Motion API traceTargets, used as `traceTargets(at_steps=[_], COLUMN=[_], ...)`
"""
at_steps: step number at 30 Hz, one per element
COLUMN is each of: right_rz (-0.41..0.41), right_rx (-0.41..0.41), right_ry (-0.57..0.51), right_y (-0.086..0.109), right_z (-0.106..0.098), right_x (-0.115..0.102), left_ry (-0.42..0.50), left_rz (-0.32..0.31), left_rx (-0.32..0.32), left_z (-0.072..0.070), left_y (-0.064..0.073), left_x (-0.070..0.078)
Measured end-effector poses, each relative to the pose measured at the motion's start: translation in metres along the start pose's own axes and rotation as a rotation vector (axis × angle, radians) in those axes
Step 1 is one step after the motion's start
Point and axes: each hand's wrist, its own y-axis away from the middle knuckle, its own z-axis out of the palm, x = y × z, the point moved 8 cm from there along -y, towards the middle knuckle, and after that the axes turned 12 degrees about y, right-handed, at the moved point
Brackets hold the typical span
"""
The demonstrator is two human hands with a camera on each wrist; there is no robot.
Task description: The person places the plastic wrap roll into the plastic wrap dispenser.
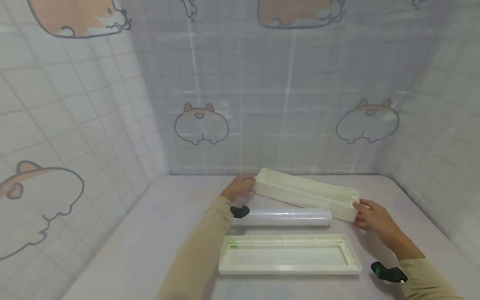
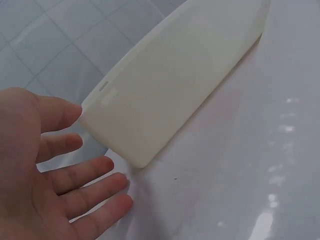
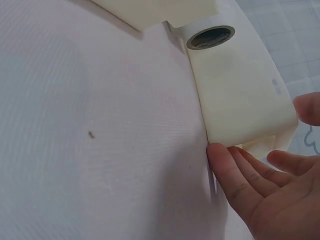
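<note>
A long cream open-topped plastic box [image 1: 300, 187] stands slanted behind a roll of clear plastic wrap [image 1: 285, 217], its left end farther back. My left hand [image 1: 241, 187] is at that left end. In the left wrist view its thumb [image 2: 62, 114] meets the box's upper corner, and the other fingers spread loosely beside the end wall. At the opposite end my right hand [image 1: 375, 219] has its fingers [image 3: 225, 162] straight against the lower corner. Its thumb [image 3: 307, 107] is beside the upper corner. The roll's hollow end [image 3: 211, 37] shows in the right wrist view.
Nearest my body lies a cream rectangular lid [image 1: 288, 258], its ribbed inner side up, with a small green piece [image 1: 233, 244] at its left. Dog-patterned sheets [image 1: 262, 83] wall the white table [image 1: 157, 246] at the back and both sides.
</note>
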Motion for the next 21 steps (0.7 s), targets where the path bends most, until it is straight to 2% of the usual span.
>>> traceTargets(at_steps=[5,9,12,16,21], right_rz=[0.008,0.002,-0.014,-0.005,0.017], right_rx=[-0.019,-0.022,-0.012,-0.026,-0.036], right_ry=[0.008,-0.01,-0.031,-0.041,-0.033], right_y=[0.003,0.006,0.006,0.006,0.006], right_z=[-0.001,0.0,0.0,0.001,0.002], right_x=[0.0,0.005,0.006,0.005,0.006], left_ry=[-0.063,-0.037,-0.018,-0.069,-0.144], left_rz=[0.022,0.032,0.031,0.014,0.011], left_rx=[-0.017,-0.035,-0.049,-0.068,-0.118], left_z=[0.003,0.007,0.01,0.011,0.014], left_y=[0.0,0.0,0.0,0.001,-0.003], left_x=[0.003,0.0,0.003,0.007,0.004])
